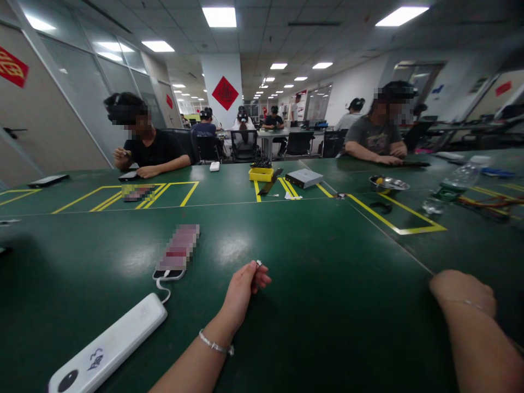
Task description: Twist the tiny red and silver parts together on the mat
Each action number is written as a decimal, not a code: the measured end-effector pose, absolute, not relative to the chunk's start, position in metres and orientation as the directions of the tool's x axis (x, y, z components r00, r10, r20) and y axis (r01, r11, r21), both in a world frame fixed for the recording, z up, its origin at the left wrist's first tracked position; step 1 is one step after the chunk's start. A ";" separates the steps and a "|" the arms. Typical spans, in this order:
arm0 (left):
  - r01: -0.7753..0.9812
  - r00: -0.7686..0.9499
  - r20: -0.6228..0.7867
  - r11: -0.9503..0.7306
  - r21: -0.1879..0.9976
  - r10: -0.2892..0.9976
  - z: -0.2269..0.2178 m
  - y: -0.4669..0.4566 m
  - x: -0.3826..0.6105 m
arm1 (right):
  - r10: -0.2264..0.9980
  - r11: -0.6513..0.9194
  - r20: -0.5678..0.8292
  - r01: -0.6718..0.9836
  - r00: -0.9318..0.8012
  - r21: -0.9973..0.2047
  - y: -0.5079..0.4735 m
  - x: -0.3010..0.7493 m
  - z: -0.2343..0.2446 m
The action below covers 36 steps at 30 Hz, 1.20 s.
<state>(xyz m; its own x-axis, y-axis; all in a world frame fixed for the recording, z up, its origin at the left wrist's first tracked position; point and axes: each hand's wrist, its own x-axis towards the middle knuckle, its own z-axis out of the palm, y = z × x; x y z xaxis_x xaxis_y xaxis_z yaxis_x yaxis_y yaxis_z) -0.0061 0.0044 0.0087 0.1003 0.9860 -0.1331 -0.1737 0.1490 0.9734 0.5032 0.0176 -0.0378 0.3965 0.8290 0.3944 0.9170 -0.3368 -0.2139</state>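
My left hand [244, 286] rests on the green table [327, 305] near its front edge. Its fingers are pinched on a tiny silvery part [258, 263] held at the fingertips. A thin bracelet sits on that wrist. My right hand [462, 292] lies at the lower right, curled into a loose fist, knuckles up; whether anything is inside it is hidden. A phone [177, 254] lies to the left of my left hand, cabled to a white power bank [110, 346] at the front left.
Across the table sit two people, one at the back left [143, 144] and one at the back right [379, 131]. A yellow tray [261, 173], a grey box [304, 178], a metal bowl [388, 183] and a plastic bottle [460, 177] stand beyond yellow tape lines.
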 end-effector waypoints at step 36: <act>-0.298 0.017 -0.072 0.074 0.952 0.997 0.005 0.009 -0.006 | 0.920 -0.378 -0.256 -0.502 -0.296 -0.778 0.026 0.141 0.004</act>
<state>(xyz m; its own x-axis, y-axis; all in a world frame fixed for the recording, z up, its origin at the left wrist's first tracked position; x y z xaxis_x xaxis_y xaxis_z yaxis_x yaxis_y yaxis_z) -0.0057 0.0094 0.0045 0.0165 0.9972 -0.0724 -0.2985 0.0741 0.9515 0.1406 0.0261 0.0042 -0.2959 0.9202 -0.2563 -0.5017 -0.3780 -0.7781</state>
